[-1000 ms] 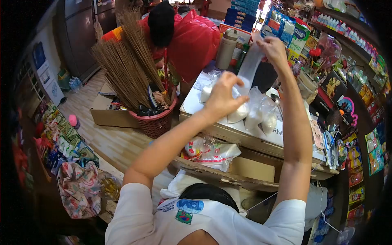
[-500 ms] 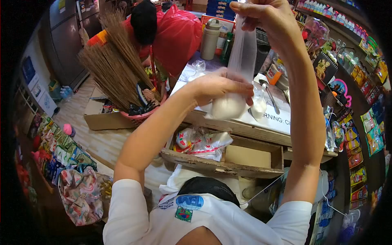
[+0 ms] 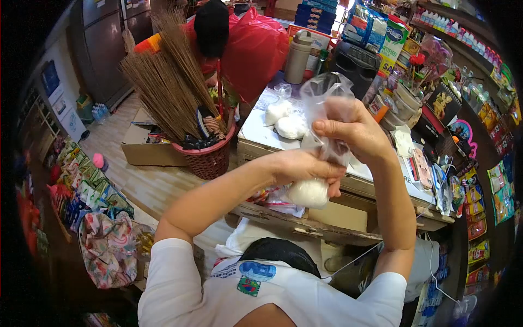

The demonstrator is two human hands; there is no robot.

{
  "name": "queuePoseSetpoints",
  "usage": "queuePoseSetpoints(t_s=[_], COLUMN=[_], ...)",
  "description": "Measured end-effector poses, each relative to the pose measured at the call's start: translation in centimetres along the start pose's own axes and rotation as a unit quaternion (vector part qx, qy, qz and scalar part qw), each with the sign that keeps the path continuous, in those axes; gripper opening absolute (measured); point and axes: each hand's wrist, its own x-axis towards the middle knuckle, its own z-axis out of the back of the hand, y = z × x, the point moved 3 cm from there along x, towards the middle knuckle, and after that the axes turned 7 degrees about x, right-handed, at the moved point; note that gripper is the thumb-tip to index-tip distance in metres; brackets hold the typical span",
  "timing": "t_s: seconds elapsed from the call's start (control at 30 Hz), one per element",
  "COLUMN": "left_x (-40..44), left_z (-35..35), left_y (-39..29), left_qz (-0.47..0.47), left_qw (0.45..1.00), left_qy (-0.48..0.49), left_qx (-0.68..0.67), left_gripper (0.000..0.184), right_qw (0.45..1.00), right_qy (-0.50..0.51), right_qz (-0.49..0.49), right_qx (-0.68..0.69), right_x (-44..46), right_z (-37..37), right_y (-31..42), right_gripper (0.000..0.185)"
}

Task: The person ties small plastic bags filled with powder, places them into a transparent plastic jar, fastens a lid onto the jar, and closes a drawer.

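Observation:
A clear plastic bag (image 3: 308, 193) with white powdery or granular contents bulging in its bottom hangs between my hands, over the open drawer. My left hand (image 3: 305, 167) is closed round the bag's neck just above the filled part. Higher up, my right hand (image 3: 348, 128) grips the bag's loose upper part, whose top (image 3: 326, 84) puffs out above the fingers. Two filled bags lie behind on the white tabletop: a knotted one (image 3: 277, 111) and a rounder one (image 3: 291, 127) beside it.
Below my hands an open wooden drawer (image 3: 348, 234) holds plastic packaging. Brooms stand in a red basket (image 3: 210, 161) on the left. A beige tumbler (image 3: 298, 57) and a black device (image 3: 354, 68) stand at the back. Hanging sachets (image 3: 475, 226) line the right.
My right hand has come down from high above, nearer my left hand. The filled bag has moved lower, and its stretched upper part is now bunched. The view has shifted.

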Motion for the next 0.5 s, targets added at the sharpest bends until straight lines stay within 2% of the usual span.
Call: queuePoseSetpoints(t_s=[0.03, 0.17, 0.27, 0.4, 0.5], left_x=[-0.1, -0.4, -0.9, -0.8, -1.6], left_z=[0.0, 0.4, -0.2, 0.2, 0.8], left_y=[0.3, 2.2, 3.1, 4.1, 3.9], left_qz=[-0.008, -0.038, -0.028, -0.01, 0.006], left_qw=[1.0, 0.999, 0.999, 0.995, 0.995], left_qy=[0.012, 0.024, 0.025, 0.03, 0.006], left_qx=[0.009, 0.028, -0.004, -0.09, -0.101], left_gripper=[0.029, 0.028, 0.029, 0.037, 0.043], right_qw=[0.999, 0.991, 0.981, 0.975, 0.967], right_qy=[-0.029, -0.074, -0.132, -0.134, -0.192], right_qz=[0.023, 0.011, 0.035, 0.079, 0.128], right_qx=[0.012, 0.113, 0.135, 0.162, 0.112], right_x=[-0.2, -0.7, -0.1, 0.1, -0.8], right_z=[-0.1, 1.3, 2.4, 3.5, 4.0], right_y=[-0.2, -1.0, -3.1, -3.6, -2.3], right_gripper=[0.013, 0.007, 0.006, 0.003, 0.007])
